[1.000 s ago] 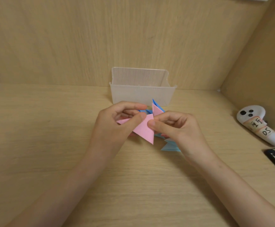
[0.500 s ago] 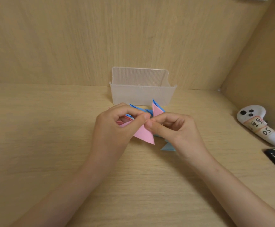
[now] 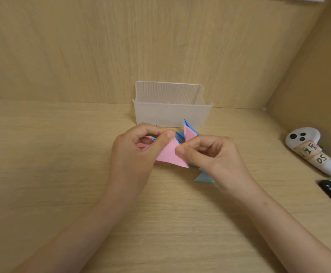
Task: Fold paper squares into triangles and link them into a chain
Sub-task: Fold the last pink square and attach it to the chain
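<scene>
Two pinch grips on pink triangle [image 3: 170,154] over table [image 3: 62,174]: left hand [image 3: 133,152] at top corner, right hand [image 3: 212,156] on right edge. Risk: skewed push could crumple tip, chain [image 3: 189,133] behind slips apart

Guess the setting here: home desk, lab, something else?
Likely a data-collection desk nook, not certain: a wood-grain tabletop walled by matching panels, a white handheld controller with a handwritten label, and a ribbed translucent plastic box.
</scene>
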A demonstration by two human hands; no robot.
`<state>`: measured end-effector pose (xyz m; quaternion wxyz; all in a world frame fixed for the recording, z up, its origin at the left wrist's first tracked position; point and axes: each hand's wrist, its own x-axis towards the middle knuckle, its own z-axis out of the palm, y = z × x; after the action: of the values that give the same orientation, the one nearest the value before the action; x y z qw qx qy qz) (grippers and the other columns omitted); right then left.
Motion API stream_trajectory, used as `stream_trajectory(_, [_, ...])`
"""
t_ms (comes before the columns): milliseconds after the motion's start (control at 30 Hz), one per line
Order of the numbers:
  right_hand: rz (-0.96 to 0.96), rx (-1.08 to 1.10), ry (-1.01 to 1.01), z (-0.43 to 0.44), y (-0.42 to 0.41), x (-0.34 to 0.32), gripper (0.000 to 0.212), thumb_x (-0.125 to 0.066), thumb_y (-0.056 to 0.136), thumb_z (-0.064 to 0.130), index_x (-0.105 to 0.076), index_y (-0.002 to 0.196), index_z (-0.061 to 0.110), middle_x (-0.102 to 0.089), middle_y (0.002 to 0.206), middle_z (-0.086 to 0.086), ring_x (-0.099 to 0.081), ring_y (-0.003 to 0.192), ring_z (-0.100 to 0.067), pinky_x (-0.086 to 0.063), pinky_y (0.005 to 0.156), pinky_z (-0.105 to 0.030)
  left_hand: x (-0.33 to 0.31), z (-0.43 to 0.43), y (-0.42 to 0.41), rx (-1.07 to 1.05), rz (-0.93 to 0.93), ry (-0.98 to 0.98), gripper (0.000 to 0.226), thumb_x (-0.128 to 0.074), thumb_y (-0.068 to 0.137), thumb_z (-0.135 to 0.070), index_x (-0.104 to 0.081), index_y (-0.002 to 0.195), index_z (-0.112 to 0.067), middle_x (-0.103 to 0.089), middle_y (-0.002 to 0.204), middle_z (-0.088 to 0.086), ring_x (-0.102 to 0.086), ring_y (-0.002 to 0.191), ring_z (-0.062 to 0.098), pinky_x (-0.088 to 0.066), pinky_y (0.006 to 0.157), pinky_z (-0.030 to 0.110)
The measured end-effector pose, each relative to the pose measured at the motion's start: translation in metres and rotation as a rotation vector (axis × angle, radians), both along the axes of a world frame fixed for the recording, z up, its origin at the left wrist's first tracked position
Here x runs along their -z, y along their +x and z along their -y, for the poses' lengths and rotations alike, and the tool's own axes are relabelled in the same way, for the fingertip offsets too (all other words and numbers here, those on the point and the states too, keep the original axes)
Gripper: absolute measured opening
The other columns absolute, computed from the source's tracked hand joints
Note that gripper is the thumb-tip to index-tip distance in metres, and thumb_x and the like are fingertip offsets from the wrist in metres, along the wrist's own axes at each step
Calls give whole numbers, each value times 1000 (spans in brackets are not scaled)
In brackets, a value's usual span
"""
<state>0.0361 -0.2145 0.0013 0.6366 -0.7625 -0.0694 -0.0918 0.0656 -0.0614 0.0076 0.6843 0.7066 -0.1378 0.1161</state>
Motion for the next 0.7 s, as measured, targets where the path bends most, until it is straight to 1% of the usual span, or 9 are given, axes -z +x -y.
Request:
stream_trajectory(100, [1, -7, -10, 2, 0, 0, 13, -72, 75, 22, -72, 69, 10, -67, 67, -12, -52, 65, -18, -44, 76, -32, 0, 2, -2, -3, -2, 1, 12, -73, 78, -16, -70, 69, -23, -66, 64, -22, -52, 58, -5, -38, 58, 6])
stream_trajectory(167, [-1, -16, -8, 3, 0, -1, 12, -73, 79, 16, -72, 68, 11, -69, 68, -6, -56, 65, -14, -45, 72, -28, 0, 2, -1, -14, -15, -22, 12, -72, 79, -14, -70, 70, -21, -66, 64, -20, -53, 57, -5, -39, 56, 6])
stream_trajectory(233, [6, -23, -31, 3, -1, -1, 13, -72, 81, 14, -73, 68, 15, -73, 73, -3, -58, 67, -17, -47, 70, -37, -1, 1, 2, -53, -34, -91, 14, -70, 80, -12, -68, 69, -19, -66, 61, -18, -54, 57, -5, -41, 53, 7])
stream_trajectory(333, [27, -23, -62, 1, -3, -2, 13, -71, 82, 20, -74, 70, 20, -75, 77, 1, -55, 65, -32, -47, 69, -53, -5, -2, 6, -75, -36, -112, 13, -69, 82, -13, -67, 70, -19, -65, 59, -18, -54, 55, -5, -41, 53, 8])
stream_trajectory(400, [17, -13, -75, 1, -3, -4, 14, -71, 83, 18, -74, 69, 18, -75, 77, 2, -54, 65, -28, -47, 70, -49, -5, -3, 5, -74, -39, -105, 12, -69, 82, -14, -67, 71, -18, -65, 59, -18, -54, 55, -5, -40, 53, 7])
stream_trajectory(467, [-3, -8, -96, 1, -3, -6, 16, -69, 84, 17, -73, 69, 18, -75, 77, 2, -55, 68, -16, -46, 72, -42, -3, -3, 5, -80, -38, -94, 12, -69, 82, -15, -68, 71, -19, -65, 60, -19, -55, 57, -5, -40, 55, 7])
stream_trajectory(600, [-5, 5, -135, 2, -2, -6, 18, -69, 85, 19, -73, 67, 18, -75, 75, 2, -57, 68, -33, -47, 72, -51, -1, -2, 7, -92, -55, -99, 11, -69, 82, -15, -68, 71, -18, -65, 60, -19, -54, 56, -6, -40, 55, 6])
stream_trajectory(633, [0, 8, -142, 2, -3, -7, 19, -69, 85, 20, -72, 66, 19, -74, 74, 2, -57, 68, -35, -47, 71, -50, -2, -2, 7, -92, -55, -96, 11, -69, 82, -14, -68, 72, -18, -65, 60, -19, -54, 57, -7, -40, 55, 6])
stream_trajectory(700, [-4, 7, -146, 2, -3, -8, 20, -69, 84, 20, -71, 64, 19, -74, 72, 1, -55, 66, -28, -48, 69, -42, -2, -2, 7, -90, -47, -92, 12, -69, 82, -13, -68, 71, -18, -65, 60, -20, -54, 57, -7, -40, 56, 5])
